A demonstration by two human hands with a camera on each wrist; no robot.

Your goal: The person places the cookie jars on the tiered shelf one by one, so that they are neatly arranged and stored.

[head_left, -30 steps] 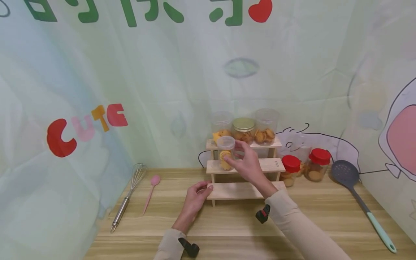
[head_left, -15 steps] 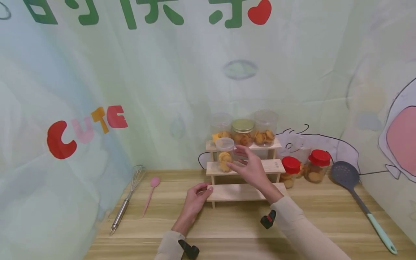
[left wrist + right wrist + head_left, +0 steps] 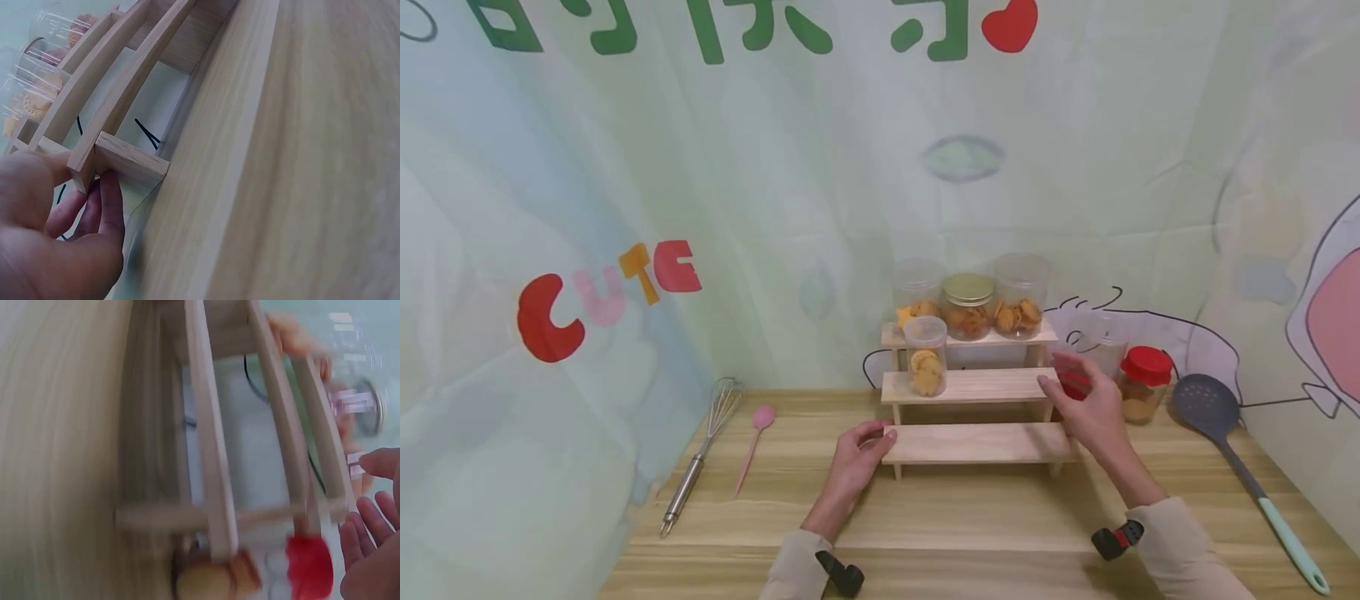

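My left hand (image 3: 852, 460) grips the left end of the lowest step of a three-tier wooden shelf (image 3: 977, 442); in the left wrist view the fingers (image 3: 111, 203) curl in under the board beside its leg. My right hand (image 3: 1093, 408) hovers at the shelf's right end with nothing in its fingers. It partly hides a red-lidded jar (image 3: 309, 565). On the middle step, at the left, stands a small clear jar of cookies (image 3: 927, 358). Along the top step are a clear jar (image 3: 919, 287), a gold-lidded jar (image 3: 967, 304) and another clear jar (image 3: 1021, 296), all with cookies.
Right of the shelf stand another red-lidded jar (image 3: 1145, 383) and a clear container (image 3: 1105, 342). A grey skimmer (image 3: 1210, 408) with a mint handle lies at the far right. On the left lie a whisk (image 3: 700, 458) and a pink spoon (image 3: 757, 433). A printed curtain hangs behind.
My right hand has let go of the small clear cookie jar on the middle step and moved right, to the red-lidded jar. My left hand stays on the shelf.
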